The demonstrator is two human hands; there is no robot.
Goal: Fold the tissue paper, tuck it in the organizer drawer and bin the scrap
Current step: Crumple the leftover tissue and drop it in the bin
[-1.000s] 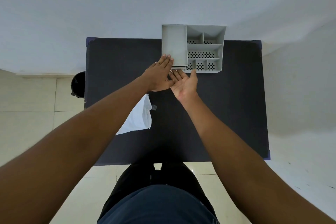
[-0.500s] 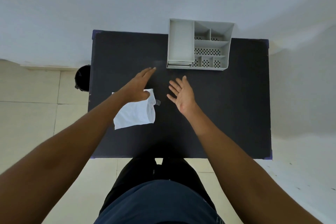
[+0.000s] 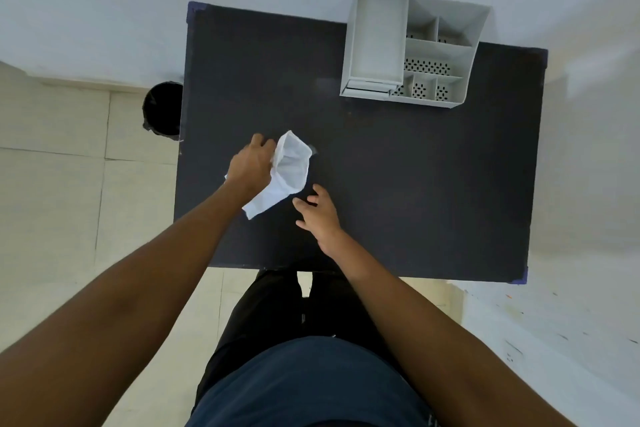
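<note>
A white tissue paper [image 3: 287, 173] is partly lifted off the black table [image 3: 415, 191], its far edge curled upward. My left hand [image 3: 251, 165] grips the tissue's left side. My right hand [image 3: 317, 213] hovers just right of the tissue's near corner, fingers apart and holding nothing. A small grey scrap [image 3: 314, 150] lies on the table right beside the tissue's far right edge. The grey organizer [image 3: 377, 45] stands at the table's far right, its small front drawer [image 3: 369, 87] pushed in. A black bin [image 3: 162, 109] stands on the floor by the table's left edge.
The table stands against a pale wall at the far side. Tiled floor lies to the left and under me. My legs and dark clothing are at the table's near edge.
Both hands drew back from the organizer's front to the tissue. My left hand took hold of the tissue and raised its far edge; my right hand came down beside it.
</note>
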